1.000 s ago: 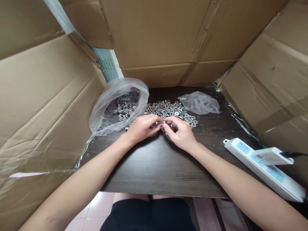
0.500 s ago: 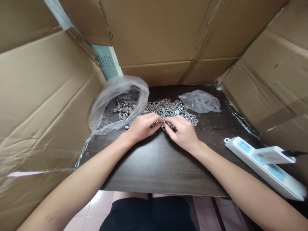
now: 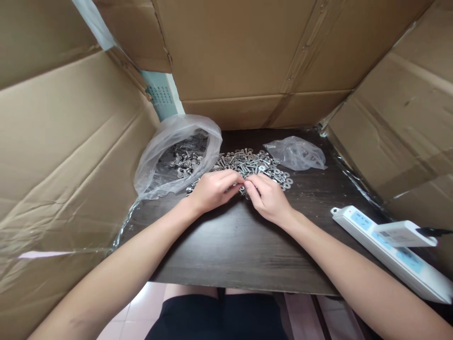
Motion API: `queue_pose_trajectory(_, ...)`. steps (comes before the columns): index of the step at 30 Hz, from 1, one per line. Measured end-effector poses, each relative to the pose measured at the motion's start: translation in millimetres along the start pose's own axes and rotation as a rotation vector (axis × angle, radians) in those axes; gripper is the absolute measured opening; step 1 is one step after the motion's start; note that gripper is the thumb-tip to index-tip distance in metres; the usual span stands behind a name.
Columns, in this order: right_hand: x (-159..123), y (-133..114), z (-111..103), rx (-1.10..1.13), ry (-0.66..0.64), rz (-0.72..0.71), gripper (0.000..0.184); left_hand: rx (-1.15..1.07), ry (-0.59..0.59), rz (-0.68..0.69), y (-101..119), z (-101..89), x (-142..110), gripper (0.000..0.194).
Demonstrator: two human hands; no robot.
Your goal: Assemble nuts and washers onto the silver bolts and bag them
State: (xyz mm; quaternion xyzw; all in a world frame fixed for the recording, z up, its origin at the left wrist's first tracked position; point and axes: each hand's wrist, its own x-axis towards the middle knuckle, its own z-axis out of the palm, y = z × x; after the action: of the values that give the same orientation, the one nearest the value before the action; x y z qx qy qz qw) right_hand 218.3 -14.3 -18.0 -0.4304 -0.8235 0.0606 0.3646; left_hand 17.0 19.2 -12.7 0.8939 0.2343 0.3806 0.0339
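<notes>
My left hand [image 3: 216,190] and my right hand [image 3: 267,196] meet fingertip to fingertip at the near edge of a pile of loose metal hardware [image 3: 249,164]. Both are closed in a pinch, thumbs against forefingers. Whatever is between the fingertips is hidden by them. Bolts, nuts and flat washers make up the pile, which lies just beyond my fingers. To its left, an open clear plastic bag [image 3: 145,165] lies on its side with bolts and washers [image 3: 187,164] in its mouth.
A crumpled clear bag [image 3: 299,153] lies at the back right of the dark table [image 3: 226,252]. On the right stands a white power strip [image 3: 385,257] with a plugged-in white adapter [image 3: 405,233]. Cardboard walls [image 3: 247,52] enclose the left, back and right sides.
Both hands remain pinched together in nearly the same spot. The small metal piece glimpsed between the fingertips before is now covered. The whole view has shifted slightly.
</notes>
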Motion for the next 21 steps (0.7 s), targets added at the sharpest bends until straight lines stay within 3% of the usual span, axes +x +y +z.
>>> queue_pose_trajectory(4, 0.4, 1.4, -1.5, 0.018, -0.023, 0.008, 0.039, -0.004, 0.004, 0.013, 2.9, 0.5, 0.3, 0.009)
queue_pose_trajectory(9, -1.0, -3.6, -5.2, 0.058, -0.065, 0.051, 0.038, -0.002, 0.019, 0.004, 1.8, 0.2, -0.3, 0.010)
queue_pose_trajectory(13, -2.7, -9.8, -3.7, 0.054, -0.140, -0.012, 0.045, -0.013, 0.044, -0.018, -1.7, -2.2, 0.3, 0.010)
queue_pose_trajectory(15, -2.6, -10.0, -3.2, 0.051, -0.115, -0.001, 0.045, -0.008, 0.048, -0.024, -2.7, -3.1, 0.7, 0.010)
queue_pose_trajectory(19, -0.1, -5.2, -5.4, 0.065, 0.004, 0.154, 0.034, -0.011, 0.035, -0.008, -2.1, -2.2, 0.3, 0.010)
queue_pose_trajectory(21, 1.0, -3.7, -6.2, 0.104, 0.005, 0.188, 0.023, -0.034, 0.031, 0.000, -1.6, -0.6, -0.6, 0.009)
